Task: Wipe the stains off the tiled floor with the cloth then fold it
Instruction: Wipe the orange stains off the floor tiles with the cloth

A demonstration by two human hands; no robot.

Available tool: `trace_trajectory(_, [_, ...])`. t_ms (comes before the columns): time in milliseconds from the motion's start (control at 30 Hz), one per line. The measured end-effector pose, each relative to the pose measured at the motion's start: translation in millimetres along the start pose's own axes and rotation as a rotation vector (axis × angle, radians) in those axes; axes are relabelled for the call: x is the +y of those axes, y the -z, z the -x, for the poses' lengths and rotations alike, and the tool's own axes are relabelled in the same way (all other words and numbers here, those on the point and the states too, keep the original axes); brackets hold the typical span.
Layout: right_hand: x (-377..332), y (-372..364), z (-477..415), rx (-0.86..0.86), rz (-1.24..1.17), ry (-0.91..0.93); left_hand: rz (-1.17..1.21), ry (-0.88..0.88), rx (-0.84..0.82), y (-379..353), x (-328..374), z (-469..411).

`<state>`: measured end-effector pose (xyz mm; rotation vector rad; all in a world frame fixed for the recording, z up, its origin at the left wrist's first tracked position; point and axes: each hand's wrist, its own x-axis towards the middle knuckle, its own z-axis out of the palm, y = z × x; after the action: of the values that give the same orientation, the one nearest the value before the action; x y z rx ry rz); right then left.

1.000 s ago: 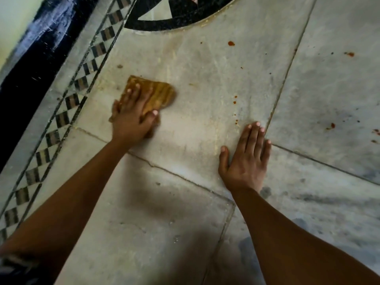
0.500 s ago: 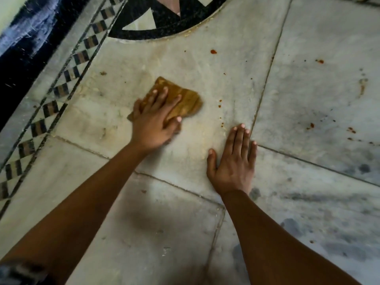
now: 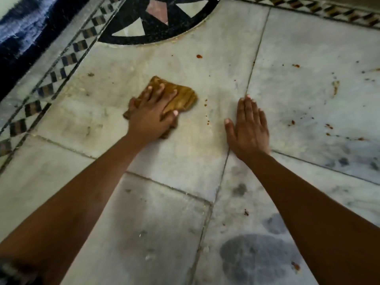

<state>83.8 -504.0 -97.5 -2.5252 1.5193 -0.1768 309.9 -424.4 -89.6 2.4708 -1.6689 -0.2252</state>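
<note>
A bunched yellow-brown cloth (image 3: 181, 97) lies on the pale marble floor (image 3: 185, 153). My left hand (image 3: 153, 116) presses down on it, fingers spread over the top and thumb at its right edge. Small orange-red stains (image 3: 205, 102) dot the tile just right of the cloth, and one larger spot (image 3: 199, 56) sits farther up. My right hand (image 3: 247, 128) rests flat on the floor, fingers together, across a tile joint. More red-brown stains (image 3: 329, 126) speckle the tile on the right.
A black circular inlay (image 3: 131, 38) with white and pink triangles sits at the top. A checkered border strip (image 3: 51, 87) runs along the left beside a dark band (image 3: 22, 44). Grey blotches (image 3: 253, 258) mark the near tiles.
My left hand has slid the cloth to the right, closer to the small stains and my right hand. My right hand stays planted on the floor.
</note>
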Motion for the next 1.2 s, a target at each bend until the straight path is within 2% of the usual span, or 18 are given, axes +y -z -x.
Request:
trace_trajectory(133, [2.8,-12.5,-10.1,-0.013,0.006,0.000,0.007,0.240,-0.004,10.9,-7.6,-74.6])
trace_trajectory(233, [5.4,-13.1,-11.1,0.002,-0.007,0.003,0.048,0.305,0.004,11.8,13.4,-134.4])
trace_trajectory(300, [4.0,-11.8,-10.1,0.013,-0.015,0.006,0.046,0.274,0.003,9.7,30.6,-150.7])
trace_trajectory(367, [2.2,-10.7,-10.7,0.007,-0.039,0.000,0.033,0.172,-0.022,8.5,39.8,-145.7])
trace_trajectory(467, [1.5,-9.0,-9.7,0.001,-0.066,-0.016,0.004,-0.045,-0.028,6.8,16.7,-104.3])
trace_trajectory(500, [1.4,-9.1,-10.4,0.000,-0.072,-0.023,-0.012,-0.057,-0.027,10.1,2.8,-95.6])
trace_trajectory(633, [1.4,-9.9,-10.2,0.001,-0.071,-0.029,0.021,0.245,-0.015,24.9,-19.9,-142.7])
trace_trajectory(700, [1.6,-8.8,-10.3,-0.005,-0.063,-0.033,0.072,0.244,0.014,23.2,-0.3,-181.6])
trace_trajectory(767, [1.0,-8.4,-10.6,-0.006,-0.061,-0.035,0.087,0.162,0.000,13.7,29.9,-199.6])
trace_trajectory(867, [0.6,-7.7,-11.4,-0.007,-0.068,-0.035,0.053,-0.031,-0.072,-1.0,61.9,-166.3])
trace_trajectory(967, [-0.2,-7.3,-11.1,-0.003,-0.077,-0.038,0.066,-0.207,-0.070,2.9,44.4,-109.0])
trace_trajectory(1033, [0.5,-8.0,-11.8,-0.001,-0.086,-0.042,0.013,-0.191,-0.091,9.4,18.7,-104.5])
trace_trajectory(1100, [1.2,-9.0,-11.8,-0.001,-0.081,-0.038,-0.004,-0.094,-0.097,11.6,10.3,-130.8])
trace_trajectory(1200, [0.9,-8.7,-11.7,-0.001,-0.074,-0.028,0.005,0.006,-0.057,4.3,39.1,-180.7])
